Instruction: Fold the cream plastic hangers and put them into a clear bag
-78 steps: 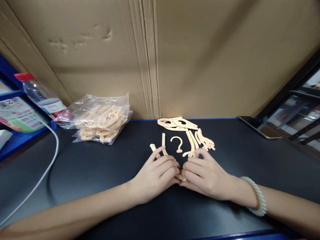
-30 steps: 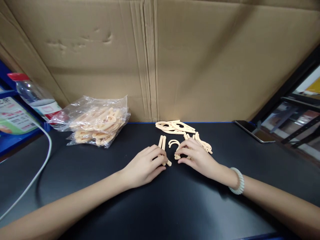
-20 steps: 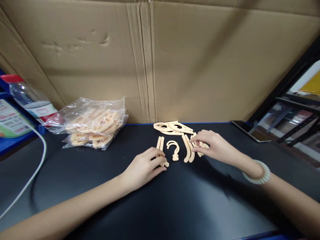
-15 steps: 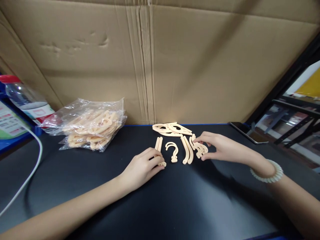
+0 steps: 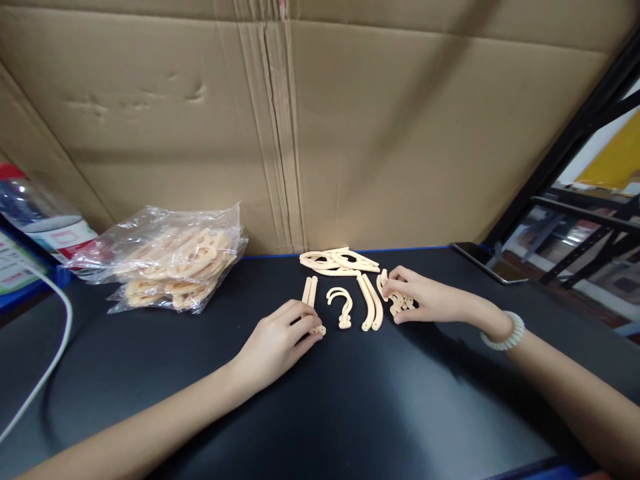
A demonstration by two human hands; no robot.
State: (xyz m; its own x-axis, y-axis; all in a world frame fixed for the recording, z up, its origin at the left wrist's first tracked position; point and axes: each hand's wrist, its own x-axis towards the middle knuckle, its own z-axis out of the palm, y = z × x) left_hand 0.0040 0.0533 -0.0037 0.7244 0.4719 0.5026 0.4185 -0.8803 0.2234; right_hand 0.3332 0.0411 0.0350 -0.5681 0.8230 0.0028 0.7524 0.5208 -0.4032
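Cream plastic folding-hanger parts lie on the black table. My left hand rests at the near end of two slim hanger arms, its fingers curled over their ends. Right of it lies a pair of stacked hanger hooks. Two curved hanger arms sit side by side beyond those. At the right, my right hand has its fingers and thumb around a small cluster of hanger hooks, partly hiding them. Farther back is a flat pile of hanger arms.
A clear plastic bag full of similar cream parts stands back left, by a red-capped bottle. A white cable curves along the left side. A dark flat device lies back right. Cardboard walls off the rear.
My right hand has reached a little farther over the hook cluster, covering more of it. My left hand stays by the slim arms. The view has shifted slightly.
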